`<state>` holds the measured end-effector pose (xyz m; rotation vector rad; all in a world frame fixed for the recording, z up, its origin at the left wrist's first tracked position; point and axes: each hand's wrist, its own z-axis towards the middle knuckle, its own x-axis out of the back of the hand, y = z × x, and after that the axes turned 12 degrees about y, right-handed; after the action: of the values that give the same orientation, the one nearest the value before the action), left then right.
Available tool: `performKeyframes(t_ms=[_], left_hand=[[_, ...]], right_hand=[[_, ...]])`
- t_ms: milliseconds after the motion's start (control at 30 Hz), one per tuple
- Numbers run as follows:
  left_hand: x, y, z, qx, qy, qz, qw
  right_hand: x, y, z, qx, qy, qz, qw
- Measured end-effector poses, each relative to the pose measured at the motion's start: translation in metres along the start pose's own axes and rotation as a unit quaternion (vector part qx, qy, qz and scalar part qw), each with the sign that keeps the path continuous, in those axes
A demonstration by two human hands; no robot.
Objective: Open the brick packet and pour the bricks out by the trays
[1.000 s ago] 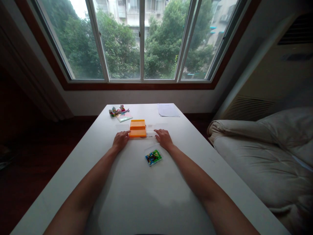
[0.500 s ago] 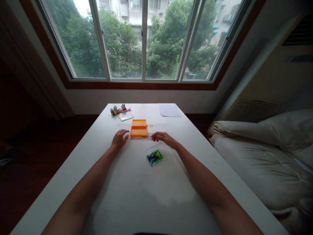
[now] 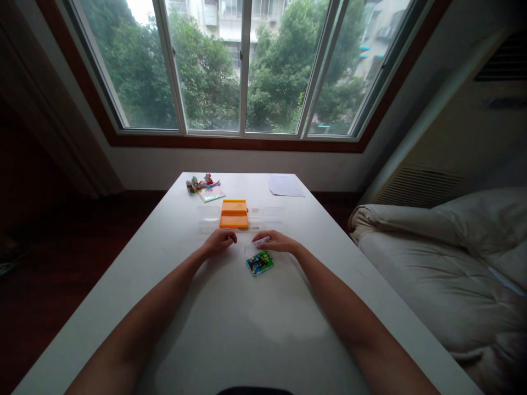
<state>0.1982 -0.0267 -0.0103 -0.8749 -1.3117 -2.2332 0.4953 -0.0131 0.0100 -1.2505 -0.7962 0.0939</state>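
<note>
My left hand [image 3: 221, 241] rests on the white table [image 3: 230, 323] with its fingers curled in, just in front of the orange box [image 3: 234, 214], apart from it. My right hand [image 3: 275, 241] lies at the far edge of a small clear bag of coloured bricks [image 3: 259, 261], fingers bent and touching the bag's clear top; whether it grips the bag I cannot tell. The orange box sits in the middle of a long clear tray [image 3: 272, 218].
At the table's far left lie a small pile of colourful toy pieces [image 3: 200, 183] and a printed card [image 3: 211, 193]. A sheet of paper [image 3: 285, 185] lies at the far right. A padded bed [image 3: 444, 263] stands right of the table; a window is behind.
Both hands drew back from beside the orange box toward me. The left curled up in front of the box; the right came down onto the far edge of the brick bag.
</note>
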Motion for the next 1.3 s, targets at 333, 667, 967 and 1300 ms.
performKeyframes(t_ms=[333, 667, 967, 1300], left_hand=[[-0.005, 0.003, 0.002, 0.093, -0.037, -0.047, 0.994], [-0.023, 0.015, -0.003, 0.040, 0.011, 0.002, 0.999], [-0.044, 0.028, -0.014, -0.033, 0.063, 0.104, 0.992], [-0.057, 0.021, -0.017, -0.054, 0.059, 0.146, 0.986]], right_hand=[[-0.025, 0.032, 0.016, 0.042, 0.225, -0.085, 0.970], [-0.034, 0.017, 0.014, 0.061, 0.384, -0.058, 0.920], [-0.041, 0.001, 0.013, 0.090, 0.451, -0.076, 0.885], [-0.048, -0.006, 0.014, 0.142, 0.444, -0.200, 0.862]])
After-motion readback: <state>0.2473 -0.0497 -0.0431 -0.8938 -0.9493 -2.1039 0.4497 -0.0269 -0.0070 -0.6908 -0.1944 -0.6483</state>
